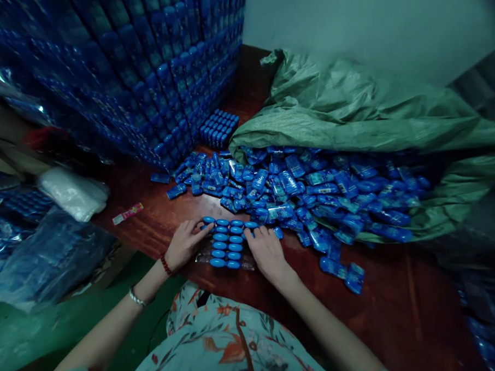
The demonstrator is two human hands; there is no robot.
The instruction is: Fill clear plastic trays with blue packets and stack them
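Observation:
In front of me, a block of small, glossy blue packs stands in two columns, rounded ends up. Its far row is wider, with a pack jutting out on each side. My left hand has thumb and index finger closed on the blue pack at the far left corner. On the opposite side, my right hand presses its curled fingers against the blue pack at the far right; part of that pack is hidden. Clear plastic film lies under and around the block.
Loose blue packs spill from a large green sack onto the reddish table. Stacked packs form a tall wall at back left, with a small bundle beside it. A pink strip and white plastic bags lie left.

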